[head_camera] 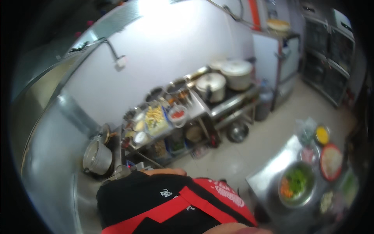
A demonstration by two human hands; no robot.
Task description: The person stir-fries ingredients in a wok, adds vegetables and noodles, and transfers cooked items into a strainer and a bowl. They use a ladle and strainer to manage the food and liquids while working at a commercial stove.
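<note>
Neither of my hands can be made out. A strip of bare skin [165, 171], apparently part of one arm, shows beyond my black shirt and red apron [216, 201]; more bare skin [238, 228] shows at the bottom edge. Before me on the right, a steel table [267, 172] bears a metal bowl [309, 191] of green and orange cut vegetables, a red-rimmed tray [331, 162] of pale food and a container of yellow food [322, 135]. Across the floor, a steel counter [198, 102] carries sauce containers, a tub of cut food [155, 117] and a bowl of red food [177, 114].
Lidded pots [211, 84] stand on a stove by the wall. At left, a deep metal pot [98, 158] sits near a steel panel. A metal bowl [238, 132] lies low by the stove. A water bottle [264, 96], a white refrigerator [266, 58] and a glass-doored cabinet [327, 61] stand farther back.
</note>
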